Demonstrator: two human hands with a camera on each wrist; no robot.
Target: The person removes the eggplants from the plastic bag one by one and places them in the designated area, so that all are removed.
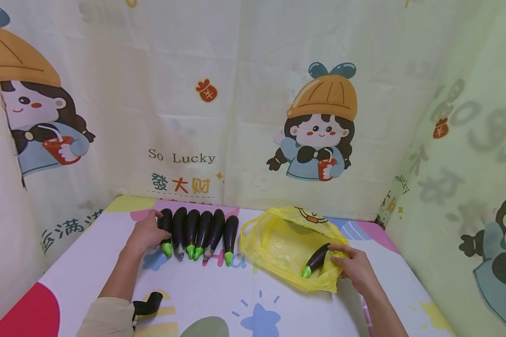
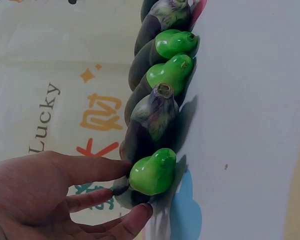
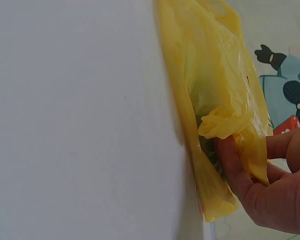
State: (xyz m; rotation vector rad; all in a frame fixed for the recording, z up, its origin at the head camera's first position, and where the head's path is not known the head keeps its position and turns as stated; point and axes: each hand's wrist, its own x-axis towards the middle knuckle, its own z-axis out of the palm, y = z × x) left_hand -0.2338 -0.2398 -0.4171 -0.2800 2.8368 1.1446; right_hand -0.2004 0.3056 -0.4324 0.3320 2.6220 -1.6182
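In the head view my left hand [image 1: 146, 232] is at the leftmost eggplant [image 1: 166, 229] of a row, thumb and fingers on opposite sides of it. The left wrist view shows that eggplant's bright green cap [image 2: 152, 174] between the fingers. Several more dark purple eggplants [image 1: 203, 234] lie alongside, caps toward me. A yellow plastic bag [image 1: 274, 267] lies on its side with its mouth facing me. One eggplant [image 1: 318, 258] rests inside the mouth. My right hand [image 1: 357, 267] pinches the bag's right edge, its fingertips close to that eggplant; folds of plastic partly hide the contact.
A patterned cloth covers the table [image 1: 211, 295]. Printed curtains [image 1: 244, 117] stand behind it and on both sides. A black curved object [image 1: 148, 304] shows beside the left sleeve [image 1: 107, 318].
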